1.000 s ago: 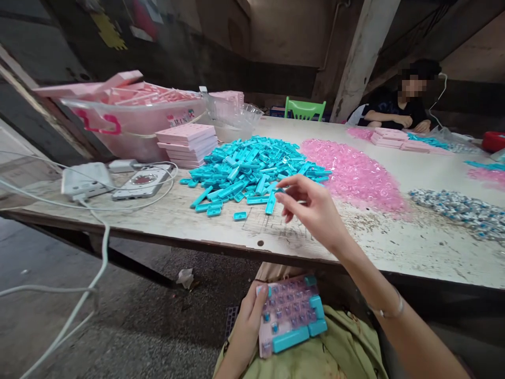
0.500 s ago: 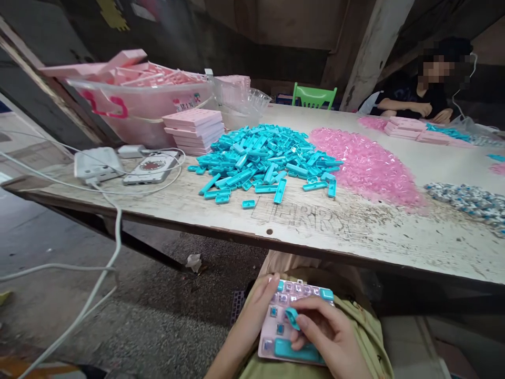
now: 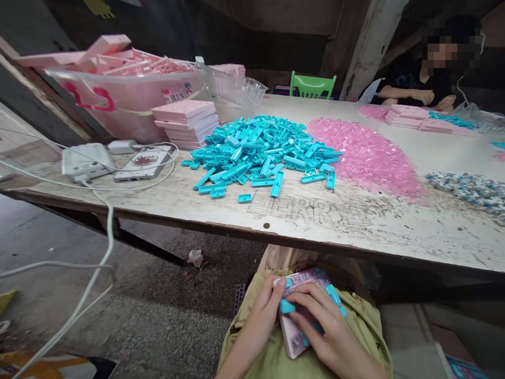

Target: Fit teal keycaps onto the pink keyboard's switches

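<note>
A small pink toy keyboard (image 3: pixel 291 339) with clear and turquoise keys rests tilted on my lap. My left hand (image 3: pixel 267 305) grips its left edge, the thumb near a turquoise key at the upper corner. My right hand (image 3: pixel 325 318) bends over the keyboard and hides much of its middle. Between its thumb and index finger is a turquoise keycap (image 3: pixel 286 306), at the keyboard's left side; whether it is fully seated there I cannot tell. More turquoise keys (image 3: pixel 332 292) show along the right edge.
On the table (image 3: pixel 221 213) lie a turquoise keycap pile (image 3: pixel 260 147), a pink keycap pile (image 3: pixel 363 152) and small grey-white parts (image 3: pixel 469 192). Stacked pink cases (image 3: pixel 185 123), a full tub (image 3: pixel 118 100), a phone (image 3: pixel 144 163) and cables stand left. Across the table sits another person (image 3: pixel 418 95).
The keyboard has turned and tilted on my lap. My right hand has brought the turquoise keycap from above the keyboard down to its left side. My left hand still holds the edge.
</note>
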A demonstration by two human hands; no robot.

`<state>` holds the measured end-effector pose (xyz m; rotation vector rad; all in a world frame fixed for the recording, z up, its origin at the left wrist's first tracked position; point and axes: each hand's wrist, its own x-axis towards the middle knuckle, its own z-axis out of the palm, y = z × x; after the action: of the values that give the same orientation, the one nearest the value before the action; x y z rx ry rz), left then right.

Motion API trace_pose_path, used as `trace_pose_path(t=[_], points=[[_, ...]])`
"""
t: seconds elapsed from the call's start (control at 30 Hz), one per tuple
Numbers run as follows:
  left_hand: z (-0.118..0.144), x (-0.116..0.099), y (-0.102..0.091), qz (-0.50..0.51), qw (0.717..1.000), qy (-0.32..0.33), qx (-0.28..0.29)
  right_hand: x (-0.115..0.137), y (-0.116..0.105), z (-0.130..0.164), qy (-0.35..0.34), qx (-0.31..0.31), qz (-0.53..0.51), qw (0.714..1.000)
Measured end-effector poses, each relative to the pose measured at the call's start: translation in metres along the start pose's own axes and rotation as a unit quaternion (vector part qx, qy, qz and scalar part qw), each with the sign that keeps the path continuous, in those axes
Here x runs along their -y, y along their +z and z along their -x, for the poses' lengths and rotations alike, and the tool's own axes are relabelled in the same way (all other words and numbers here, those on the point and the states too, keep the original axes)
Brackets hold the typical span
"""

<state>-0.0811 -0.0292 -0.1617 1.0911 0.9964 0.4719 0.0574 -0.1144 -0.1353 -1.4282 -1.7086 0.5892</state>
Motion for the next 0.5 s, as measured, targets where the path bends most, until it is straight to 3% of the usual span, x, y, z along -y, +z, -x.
trace_pose_path(t=[0.2, 0.37, 0.5], points=[[-0.001, -0.001, -0.003, -0.004, 1.000, -0.001, 0.025, -0.006, -0.006, 0.002, 0.017, 0.024, 0.008, 1.000], [-0.007, -0.002, -0.003, 0.041, 0.997, -0.046, 0.053, 0.005, -0.014, -0.005, 0.031, 0.070, 0.012, 0.997], [-0.007, -0.002, 0.000, 0.067, 0.993, -0.074, 0.059, 0.010, -0.013, -0.003, 0.028, 0.057, 0.050, 0.997]])
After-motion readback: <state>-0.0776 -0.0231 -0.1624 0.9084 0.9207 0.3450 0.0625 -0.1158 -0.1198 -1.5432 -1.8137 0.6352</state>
